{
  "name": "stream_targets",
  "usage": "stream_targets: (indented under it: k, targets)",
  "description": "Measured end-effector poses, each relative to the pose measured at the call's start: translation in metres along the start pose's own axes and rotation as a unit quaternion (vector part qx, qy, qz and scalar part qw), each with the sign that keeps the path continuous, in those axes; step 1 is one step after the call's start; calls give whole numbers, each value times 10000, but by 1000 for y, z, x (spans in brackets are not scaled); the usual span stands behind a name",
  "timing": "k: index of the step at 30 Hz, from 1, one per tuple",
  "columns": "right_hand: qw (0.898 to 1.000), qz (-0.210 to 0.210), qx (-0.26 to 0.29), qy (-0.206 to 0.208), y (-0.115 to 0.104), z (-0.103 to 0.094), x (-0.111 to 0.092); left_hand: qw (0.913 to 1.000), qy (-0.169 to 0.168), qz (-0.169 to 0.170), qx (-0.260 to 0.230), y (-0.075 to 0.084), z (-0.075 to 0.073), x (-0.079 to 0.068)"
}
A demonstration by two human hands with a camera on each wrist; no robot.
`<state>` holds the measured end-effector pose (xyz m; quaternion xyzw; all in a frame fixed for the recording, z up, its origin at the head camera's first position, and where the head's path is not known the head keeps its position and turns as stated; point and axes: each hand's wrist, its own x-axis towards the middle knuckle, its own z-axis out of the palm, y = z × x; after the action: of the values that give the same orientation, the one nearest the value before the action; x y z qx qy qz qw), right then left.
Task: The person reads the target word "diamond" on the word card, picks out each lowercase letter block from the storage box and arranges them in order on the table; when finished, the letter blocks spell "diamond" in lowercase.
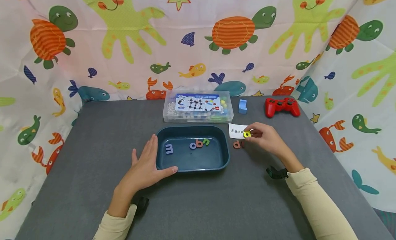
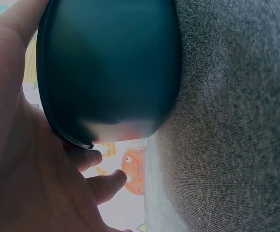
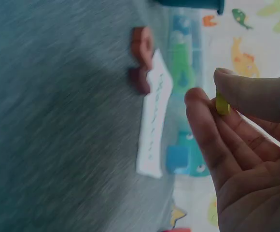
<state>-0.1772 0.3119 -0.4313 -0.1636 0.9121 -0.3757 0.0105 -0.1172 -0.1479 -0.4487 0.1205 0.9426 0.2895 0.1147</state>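
OK, left to right. Left hand [image 1: 145, 169]: fingers straight, thumb spread wide, not gripping. Fingers lie against the left end of the blue tray [image 1: 193, 161], thumb on its near rim. Left wrist view has the tray wall cut off at the top, so its letters don't show there; little finger only partly in frame.

In the tray, off the left thumb tip: purple m [image 1: 168, 149] nearest, then blue o [image 1: 193, 145], orange-brown b [image 1: 199, 143], green n [image 1: 206, 142] farthest toward the right hand.

Beyond the tray, between the hands: clear plastic box [image 1: 198, 116]; label print too small to read, small parts inside blurry through the plastic.

Just left of the right fingertips: white card [image 1: 235, 131], reads "diam", rest covered by fingers and piece. Nearer the person, brown letter [image 1: 236, 144], "d" or "a", can't tell; darker piece [image 1: 242, 143] beside it, mostly hidden in the head view, blurred in the right wrist view.

Blue block [image 1: 242, 106]: beyond the right fingertips. Yellow piece [image 1: 246, 134]: pinched by the right hand [image 1: 266, 138], thumb against fingers, above the table; outline partly covered.

Red controller [image 1: 282, 107]: beyond the right hand, only a sliver in the right wrist view.
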Motion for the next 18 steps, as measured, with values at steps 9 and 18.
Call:
stream_targets:
  k: [9, 18]
  targets:
    - [9991, 122, -368, -145, 21, 0, -15, 10000, -18, -17, -6, 1, 0, 1]
    - [9986, -5, -430, -298, 32, 7, -15, 10000, -54, -30, 24, 1, -1, 1]
